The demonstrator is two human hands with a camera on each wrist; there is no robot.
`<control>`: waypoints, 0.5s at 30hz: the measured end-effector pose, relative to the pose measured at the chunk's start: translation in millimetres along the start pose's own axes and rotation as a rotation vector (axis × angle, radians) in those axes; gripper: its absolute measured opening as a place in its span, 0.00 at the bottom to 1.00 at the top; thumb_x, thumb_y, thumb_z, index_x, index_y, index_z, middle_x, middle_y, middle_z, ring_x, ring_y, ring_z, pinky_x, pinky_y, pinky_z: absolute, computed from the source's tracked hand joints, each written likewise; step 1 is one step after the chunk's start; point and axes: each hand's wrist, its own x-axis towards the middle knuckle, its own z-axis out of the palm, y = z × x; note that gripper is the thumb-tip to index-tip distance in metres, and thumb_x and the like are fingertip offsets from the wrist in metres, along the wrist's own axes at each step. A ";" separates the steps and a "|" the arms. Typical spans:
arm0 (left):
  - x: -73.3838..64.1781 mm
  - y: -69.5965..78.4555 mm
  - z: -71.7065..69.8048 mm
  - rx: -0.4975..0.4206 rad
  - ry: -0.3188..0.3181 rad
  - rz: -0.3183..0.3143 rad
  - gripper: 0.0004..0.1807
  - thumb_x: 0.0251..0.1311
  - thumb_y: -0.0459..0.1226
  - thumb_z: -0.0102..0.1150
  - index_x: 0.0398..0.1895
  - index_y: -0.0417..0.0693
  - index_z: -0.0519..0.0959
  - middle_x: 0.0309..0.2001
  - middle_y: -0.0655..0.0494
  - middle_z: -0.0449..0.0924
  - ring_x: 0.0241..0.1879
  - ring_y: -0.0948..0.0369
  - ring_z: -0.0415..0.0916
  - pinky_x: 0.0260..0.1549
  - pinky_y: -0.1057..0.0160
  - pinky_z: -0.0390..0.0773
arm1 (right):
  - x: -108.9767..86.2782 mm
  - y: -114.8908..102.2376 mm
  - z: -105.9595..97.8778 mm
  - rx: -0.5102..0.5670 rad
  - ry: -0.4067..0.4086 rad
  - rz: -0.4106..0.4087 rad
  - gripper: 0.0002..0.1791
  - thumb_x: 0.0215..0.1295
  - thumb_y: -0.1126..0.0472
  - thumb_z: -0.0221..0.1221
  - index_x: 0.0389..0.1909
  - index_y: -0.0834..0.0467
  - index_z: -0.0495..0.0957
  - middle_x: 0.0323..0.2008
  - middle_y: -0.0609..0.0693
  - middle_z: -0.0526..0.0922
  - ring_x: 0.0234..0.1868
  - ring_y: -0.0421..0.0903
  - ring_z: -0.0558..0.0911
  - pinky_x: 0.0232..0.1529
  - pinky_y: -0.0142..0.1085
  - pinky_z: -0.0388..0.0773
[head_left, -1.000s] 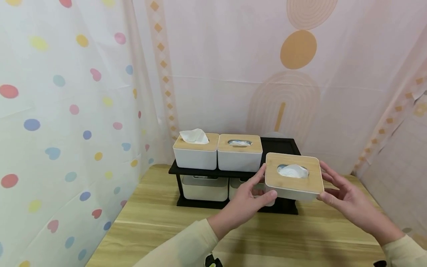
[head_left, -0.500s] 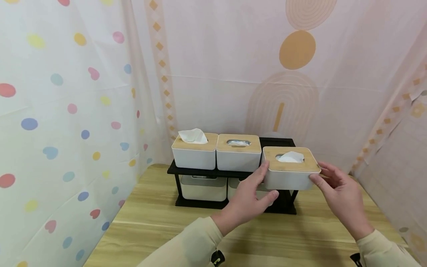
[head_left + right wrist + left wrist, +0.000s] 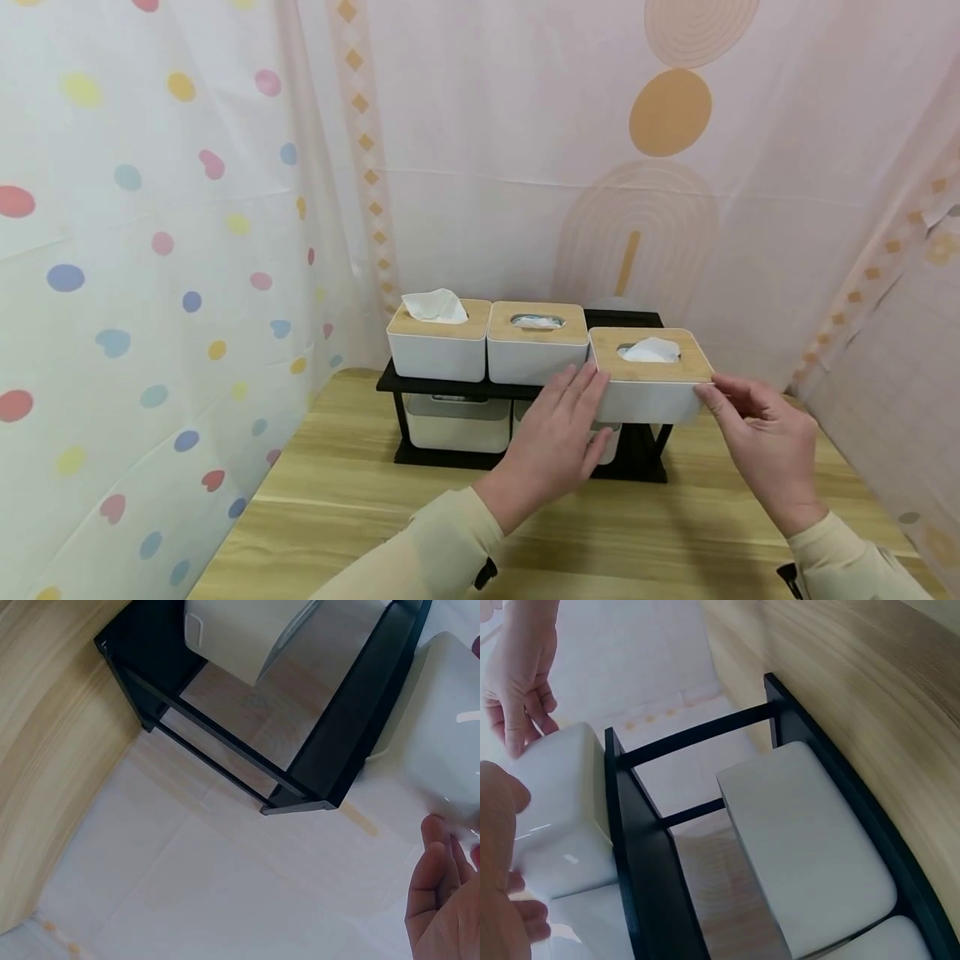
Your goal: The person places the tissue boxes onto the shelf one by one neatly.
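A white tissue box [image 3: 651, 400] with a bamboo lid and a tissue in its slot is at the right of the black rack's upper shelf [image 3: 626, 319], overhanging the front edge. My right hand [image 3: 765, 446] pinches its right front corner between thumb and fingers. The fingers of my left hand [image 3: 551, 442] lie extended against its left front edge, and the thumb stands apart. In the right wrist view the box [image 3: 442, 742] appears against the shelf side, with my right fingertips on its corner. The left wrist view shows my left hand [image 3: 495, 855] beside the box [image 3: 562, 802].
Two similar tissue boxes, the left one [image 3: 438, 354] and the middle one [image 3: 537, 360], stand side by side on the upper shelf. On the lower shelf sit a white box [image 3: 459, 427] and another partly behind my left hand. The rack stands on a wooden table [image 3: 337, 483] before patterned curtains [image 3: 480, 217].
The held tissue box has moved back and slightly left, onto the upper shelf's right part, and levelled. My left hand's fingers have straightened along its left front; my right hand still pinches it.
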 end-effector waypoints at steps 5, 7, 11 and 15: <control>-2.7 -1.1 2.8 0.172 0.124 0.003 0.38 0.71 0.53 0.64 0.78 0.48 0.68 0.65 0.54 0.83 0.62 0.53 0.82 0.67 0.54 0.79 | 0.9 3.3 -1.3 -0.011 -0.004 -0.094 0.13 0.57 0.72 0.77 0.44 0.62 0.92 0.37 0.10 0.80 0.31 0.14 0.77 0.32 0.12 0.71; -2.6 -1.8 3.9 0.197 0.144 -0.001 0.39 0.69 0.54 0.66 0.79 0.50 0.68 0.56 0.58 0.86 0.53 0.56 0.84 0.61 0.56 0.81 | 1.1 5.7 -2.5 -0.025 -0.016 -0.150 0.15 0.55 0.73 0.77 0.45 0.63 0.92 0.38 0.19 0.86 0.33 0.11 0.76 0.34 0.12 0.72; -2.7 -3.5 3.1 0.201 0.110 -0.018 0.41 0.69 0.55 0.66 0.81 0.51 0.66 0.40 0.63 0.87 0.39 0.59 0.84 0.45 0.60 0.82 | -1.3 11.3 -4.8 -0.087 -0.078 -0.251 0.26 0.52 0.75 0.76 0.55 0.63 0.88 0.41 0.50 0.94 0.42 0.09 0.74 0.42 0.11 0.72; -0.6 -5.7 0.1 0.166 0.008 -0.058 0.42 0.73 0.56 0.63 0.83 0.52 0.63 0.34 0.64 0.87 0.33 0.61 0.84 0.35 0.62 0.79 | -7.3 14.9 -5.3 -0.185 -0.162 -0.261 0.35 0.53 0.70 0.78 0.65 0.60 0.83 0.44 0.58 0.93 0.43 0.26 0.84 0.47 0.11 0.69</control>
